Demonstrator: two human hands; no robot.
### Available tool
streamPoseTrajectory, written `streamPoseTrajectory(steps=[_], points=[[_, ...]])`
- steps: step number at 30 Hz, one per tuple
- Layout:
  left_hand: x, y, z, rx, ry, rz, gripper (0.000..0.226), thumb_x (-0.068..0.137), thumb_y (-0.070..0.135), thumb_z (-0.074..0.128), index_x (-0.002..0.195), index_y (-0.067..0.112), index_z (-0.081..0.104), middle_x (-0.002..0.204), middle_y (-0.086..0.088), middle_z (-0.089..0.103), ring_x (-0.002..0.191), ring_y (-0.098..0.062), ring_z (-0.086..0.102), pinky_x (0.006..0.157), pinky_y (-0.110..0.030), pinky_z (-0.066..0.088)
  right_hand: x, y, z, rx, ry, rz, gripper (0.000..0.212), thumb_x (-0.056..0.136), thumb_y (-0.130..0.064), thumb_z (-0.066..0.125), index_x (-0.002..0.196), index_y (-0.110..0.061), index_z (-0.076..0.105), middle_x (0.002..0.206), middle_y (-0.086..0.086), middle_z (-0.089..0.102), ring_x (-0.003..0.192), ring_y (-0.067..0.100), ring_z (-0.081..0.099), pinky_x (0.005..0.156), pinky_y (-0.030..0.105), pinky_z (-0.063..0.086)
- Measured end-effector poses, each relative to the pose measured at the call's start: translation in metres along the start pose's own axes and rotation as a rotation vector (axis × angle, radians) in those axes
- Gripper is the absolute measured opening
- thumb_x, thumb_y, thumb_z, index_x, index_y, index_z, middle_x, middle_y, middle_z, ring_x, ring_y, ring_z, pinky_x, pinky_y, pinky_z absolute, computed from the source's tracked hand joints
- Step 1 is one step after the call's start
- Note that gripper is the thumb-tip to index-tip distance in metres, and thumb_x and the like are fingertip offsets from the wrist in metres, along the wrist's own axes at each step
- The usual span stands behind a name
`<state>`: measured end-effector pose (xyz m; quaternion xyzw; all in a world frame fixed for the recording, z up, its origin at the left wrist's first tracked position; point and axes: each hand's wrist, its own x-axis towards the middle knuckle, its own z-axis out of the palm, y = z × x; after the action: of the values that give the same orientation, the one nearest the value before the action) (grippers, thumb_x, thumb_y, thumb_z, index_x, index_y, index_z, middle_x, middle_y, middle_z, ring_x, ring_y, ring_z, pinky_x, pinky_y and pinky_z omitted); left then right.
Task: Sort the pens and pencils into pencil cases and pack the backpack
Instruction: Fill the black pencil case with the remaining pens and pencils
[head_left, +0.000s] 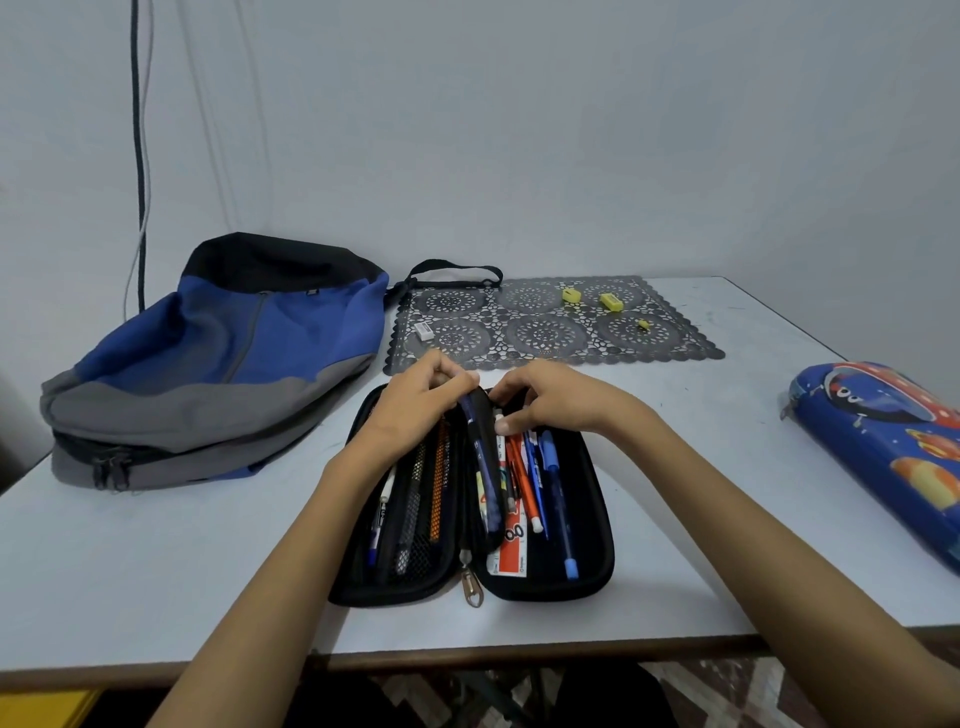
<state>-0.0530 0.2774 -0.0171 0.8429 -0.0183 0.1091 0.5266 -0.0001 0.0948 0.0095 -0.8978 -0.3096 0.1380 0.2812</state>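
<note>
Tiles (727, 686) with a zigzag pattern show below the worktop (182, 571), a smooth pale slab with a brown edge. On it, nearest the person, a black pencil case (597, 566) lies opened flat, its two rounded halves stiff and fabric-covered, with a metal zip pull (471, 590) at the hinge. The left half has a mesh pocket (415, 519) over several pens and pencils, only partly readable through the netting. The right half holds loose pens, among them an orange pen (522, 483) and a light blue pen (561, 514), lying on an orange-and-white packet (511, 558).

A dark blue pen (480, 452) lies along the middle divider. The left hand (421, 400) pinches its far end with curled fingers. The right hand (556, 400) is curled just beside it, thumb on the pen tops. Whether it grips anything cannot be told.

To the right a glossy hard blue pencil case (872, 447) with cartoon print is cut off by the frame. To the left a blue, grey and black cloth backpack (223, 364) lies slumped on its side. Beyond the hands is a dark lace-cut mat (545, 364) carrying a white eraser (423, 330) and three yellow pieces (611, 302), too small to identify. A black strap (452, 270) loops at its far edge. Cables (139, 156) run down the plain wall.
</note>
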Motion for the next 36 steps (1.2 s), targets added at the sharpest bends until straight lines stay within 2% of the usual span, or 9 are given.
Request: streamPoseTrajectory(steps=[2,4,8,14,19,21,26,29,36], points=[[0.0,0.0,0.0,0.0,-0.002,0.0,0.034,0.07,0.06,0.062,0.081,0.028,0.061,0.089,-0.003,0.072,0.091,-0.021,0.067,0.094,-0.05,0.049,0.002,-0.001,-0.002,-0.025,-0.042,0.015,0.046,0.085,-0.022,0.073,0.127,-0.007,0.061,0.119,0.005,0.064,0.102,0.018,0.06,0.087,0.03,0.048],[0.0,0.0,0.0,-0.002,-0.003,0.0,0.034,0.07,0.06,0.062,0.081,0.028,0.061,0.09,-0.003,0.072,0.091,-0.021,0.067,0.094,-0.05,0.049,0.003,-0.001,-0.003,-0.036,-0.07,0.018,0.046,0.086,-0.023,0.072,0.127,-0.008,0.061,0.116,0.005,0.063,0.104,0.02,0.059,0.087,0.031,0.046],[0.0,0.0,0.0,-0.008,0.0,-0.001,0.036,0.07,0.059,0.063,0.083,0.026,0.062,0.089,-0.002,0.072,0.091,-0.02,0.067,0.094,-0.05,0.049,0.005,-0.005,-0.007,-0.076,-0.121,0.033,0.045,0.085,-0.024,0.073,0.126,-0.008,0.059,0.106,0.003,0.058,0.1,0.021,0.057,0.088,0.034,0.046],[0.0,0.0,0.0,-0.01,0.004,-0.009,0.036,0.07,0.058,0.063,0.083,0.025,0.062,0.089,-0.003,0.071,0.091,-0.022,0.066,0.095,-0.05,0.049,0.001,-0.008,-0.022,-0.042,-0.284,0.048,0.046,0.085,-0.012,0.072,0.128,-0.01,0.056,0.111,0.003,0.057,0.082,0.01,0.058,0.08,0.031,0.051],[-0.001,0.001,0.0,-0.006,0.007,-0.011,0.028,0.075,0.052,0.063,0.083,0.026,0.061,0.09,-0.003,0.072,0.092,-0.022,0.066,0.095,-0.049,0.048,0.002,-0.004,-0.016,0.015,-0.204,0.022,0.038,0.096,-0.018,0.058,0.133,-0.016,0.055,0.098,0.002,0.061,0.081,0.011,0.055,0.066,0.023,0.047],[-0.001,0.002,0.0,-0.003,0.007,-0.01,0.027,0.076,0.051,0.063,0.083,0.025,0.061,0.09,-0.003,0.072,0.091,-0.021,0.067,0.095,-0.048,0.048,0.003,-0.003,-0.013,0.014,-0.184,0.018,0.041,0.092,-0.021,0.064,0.132,-0.014,0.055,0.098,0.001,0.059,0.079,0.011,0.055,0.064,0.023,0.047],[-0.001,0.002,0.0,-0.004,0.004,-0.009,0.023,0.082,0.046,0.066,0.084,0.024,0.061,0.092,-0.006,0.071,0.092,-0.023,0.066,0.095,-0.048,0.048,0.005,0.002,-0.012,0.003,-0.17,0.036,0.049,0.083,-0.016,0.075,0.128,-0.011,0.057,0.114,0.007,0.057,0.082,0.014,0.057,0.066,0.025,0.048],[-0.002,0.003,0.0,-0.011,0.011,-0.012,0.025,0.077,0.049,0.065,0.082,0.025,0.061,0.092,-0.006,0.071,0.093,-0.025,0.066,0.096,-0.049,0.048,0.004,0.004,-0.012,0.045,-0.135,0.04,0.049,0.084,-0.021,0.074,0.13,-0.011,0.057,0.11,0.007,0.058,0.087,0.017,0.057,0.068,0.025,0.048],[0.0,0.001,0.0,0.004,0.009,-0.004,0.025,0.082,0.046,0.065,0.086,0.022,0.061,0.091,-0.007,0.072,0.092,-0.025,0.066,0.095,-0.048,0.048,0.006,0.003,-0.007,-0.038,-0.111,0.029,0.048,0.083,-0.026,0.075,0.126,-0.012,0.061,0.105,0.004,0.063,0.079,0.015,0.06,0.065,0.024,0.05]])
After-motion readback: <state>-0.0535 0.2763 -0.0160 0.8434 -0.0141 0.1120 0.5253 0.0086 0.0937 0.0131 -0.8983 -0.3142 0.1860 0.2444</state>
